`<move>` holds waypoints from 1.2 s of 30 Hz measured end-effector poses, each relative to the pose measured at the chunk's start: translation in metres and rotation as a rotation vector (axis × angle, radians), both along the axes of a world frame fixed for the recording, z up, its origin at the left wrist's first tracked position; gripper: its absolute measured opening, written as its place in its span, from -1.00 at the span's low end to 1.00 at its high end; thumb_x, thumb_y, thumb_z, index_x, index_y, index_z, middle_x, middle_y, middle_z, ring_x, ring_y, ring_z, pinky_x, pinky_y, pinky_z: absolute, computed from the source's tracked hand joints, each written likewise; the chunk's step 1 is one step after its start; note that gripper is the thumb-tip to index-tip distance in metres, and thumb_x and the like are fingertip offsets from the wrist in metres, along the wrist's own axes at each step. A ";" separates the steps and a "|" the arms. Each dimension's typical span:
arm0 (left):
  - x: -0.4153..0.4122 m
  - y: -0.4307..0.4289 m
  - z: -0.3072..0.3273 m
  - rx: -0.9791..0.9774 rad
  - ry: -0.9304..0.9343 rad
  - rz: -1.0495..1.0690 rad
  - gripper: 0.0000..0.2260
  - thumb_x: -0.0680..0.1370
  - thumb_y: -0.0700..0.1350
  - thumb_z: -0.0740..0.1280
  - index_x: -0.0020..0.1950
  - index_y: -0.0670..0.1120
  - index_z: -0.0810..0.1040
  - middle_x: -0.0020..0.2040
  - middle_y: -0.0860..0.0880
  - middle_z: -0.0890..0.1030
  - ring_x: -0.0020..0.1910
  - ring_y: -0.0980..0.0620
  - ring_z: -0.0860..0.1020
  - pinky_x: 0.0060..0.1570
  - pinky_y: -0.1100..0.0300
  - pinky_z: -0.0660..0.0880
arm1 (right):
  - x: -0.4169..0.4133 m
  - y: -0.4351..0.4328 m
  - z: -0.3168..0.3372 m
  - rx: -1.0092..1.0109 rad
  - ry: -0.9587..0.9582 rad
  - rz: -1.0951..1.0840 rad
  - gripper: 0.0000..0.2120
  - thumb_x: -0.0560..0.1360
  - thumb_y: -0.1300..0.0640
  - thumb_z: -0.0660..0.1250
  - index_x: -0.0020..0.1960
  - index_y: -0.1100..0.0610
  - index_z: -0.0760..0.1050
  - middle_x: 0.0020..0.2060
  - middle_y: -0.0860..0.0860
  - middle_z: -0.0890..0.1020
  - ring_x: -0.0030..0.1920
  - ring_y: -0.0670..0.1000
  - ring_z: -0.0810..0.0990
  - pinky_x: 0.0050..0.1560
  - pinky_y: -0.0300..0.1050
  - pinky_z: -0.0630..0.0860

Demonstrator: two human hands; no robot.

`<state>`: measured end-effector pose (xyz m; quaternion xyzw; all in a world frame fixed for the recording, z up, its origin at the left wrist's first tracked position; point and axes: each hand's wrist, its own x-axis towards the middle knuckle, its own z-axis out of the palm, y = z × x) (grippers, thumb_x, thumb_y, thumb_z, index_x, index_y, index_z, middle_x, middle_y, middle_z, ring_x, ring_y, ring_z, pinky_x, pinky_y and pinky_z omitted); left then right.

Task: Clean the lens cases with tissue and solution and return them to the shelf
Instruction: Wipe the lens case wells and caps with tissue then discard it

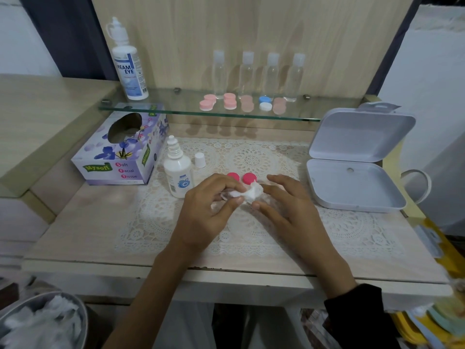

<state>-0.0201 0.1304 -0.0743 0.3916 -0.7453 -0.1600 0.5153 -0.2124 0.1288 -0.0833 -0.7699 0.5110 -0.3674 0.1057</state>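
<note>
Tissue (251, 193) is bunched up between both hands, just above the lace mat (251, 157). The left hand (211, 205) has its fingers curled and pinches the wad. The right hand (289, 205) has its fingers nearly straight, and its thumb touches the tissue's edge. Two pink lids (241, 177) sit on the mat just behind. The case itself is hidden, maybe inside the tissue. To wipe well, I think you hold it firm and twist the tissue into each little cup. More cases (230, 102) sit on the glass shelf (163, 110).
</note>
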 end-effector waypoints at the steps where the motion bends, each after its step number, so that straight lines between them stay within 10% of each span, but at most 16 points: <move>1: 0.000 0.000 0.000 -0.005 -0.017 -0.011 -0.89 0.48 -0.23 0.41 -0.01 -0.15 0.62 -0.04 0.02 0.61 -0.02 0.04 0.59 -0.10 0.07 0.57 | 0.000 0.001 0.001 -0.010 -0.021 0.019 -0.59 0.54 -0.20 0.21 0.26 0.00 0.54 0.31 -0.08 0.47 0.31 -0.16 0.32 0.29 -0.14 0.29; 15: 0.004 -0.010 -0.015 0.142 -0.214 0.135 -0.68 0.54 0.01 0.24 0.25 -0.03 0.53 0.19 0.13 0.54 0.23 0.16 0.41 0.24 0.30 0.29 | -0.005 0.010 0.013 0.055 -0.602 -0.055 -0.89 0.46 0.27 0.41 -0.09 0.22 0.47 -0.05 -0.05 0.66 0.02 -0.10 0.63 0.08 -0.10 0.57; 20: 0.003 -0.014 -0.020 0.198 -0.333 0.190 -0.55 0.50 0.17 0.12 0.25 -0.04 0.53 0.14 0.07 0.56 0.13 0.10 0.43 0.16 0.08 0.38 | -0.002 0.006 0.012 0.023 -0.469 -0.095 -0.92 0.49 0.21 0.39 -0.10 0.15 0.49 -0.25 -0.05 0.59 -0.26 -0.07 0.53 -0.24 -0.21 0.49; 28: 0.001 -0.017 -0.018 0.184 -0.356 0.210 -0.55 0.48 0.18 0.13 0.18 -0.02 0.59 0.07 0.07 0.60 0.07 0.07 0.45 0.10 0.10 0.40 | -0.003 -0.010 0.006 -0.016 -0.189 -0.004 -0.76 0.51 0.29 0.35 0.15 0.15 0.61 -0.10 -0.01 0.58 -0.04 -0.19 0.50 -0.11 -0.48 0.36; 36: 0.001 -0.018 -0.018 0.195 -0.359 0.218 -0.59 0.48 0.17 0.16 0.18 0.00 0.60 0.06 0.07 0.60 0.05 0.07 0.45 0.08 0.09 0.42 | 0.015 -0.021 0.020 0.006 -0.012 -0.008 -0.95 0.43 0.22 0.45 -0.11 0.18 0.63 -0.18 0.02 0.64 -0.16 0.00 0.59 -0.13 -0.08 0.50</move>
